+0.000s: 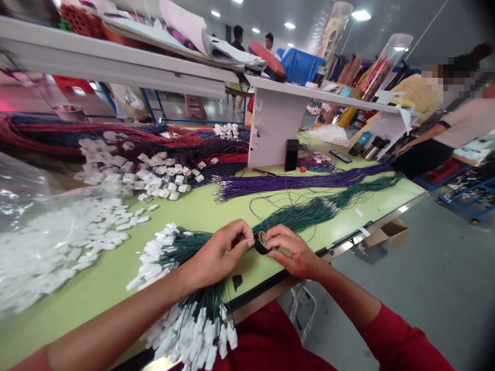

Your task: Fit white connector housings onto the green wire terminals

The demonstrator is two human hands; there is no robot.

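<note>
A small roll of black tape (262, 242) is held in my right hand (294, 251), its fingers closed round the right side of the roll. My left hand (228, 250) pinches at the roll's left side, where the tape end seems to be. Beneath and behind both hands runs a bundle of dark green wires (288, 216). White connectors (160, 252) end the wires on the left, and more white connectors (197, 335) hang at the table's front edge. A scrap of black tape (237, 282) lies on the green table (193, 210) below my left hand.
Purple wires (270, 185) lie behind the green bundle. Loose white connectors (96, 226) and a clear plastic bag (31, 232) are at the left. A phone (291, 154) leans against the shelf support (273, 123). A person (444, 121) stands at the right.
</note>
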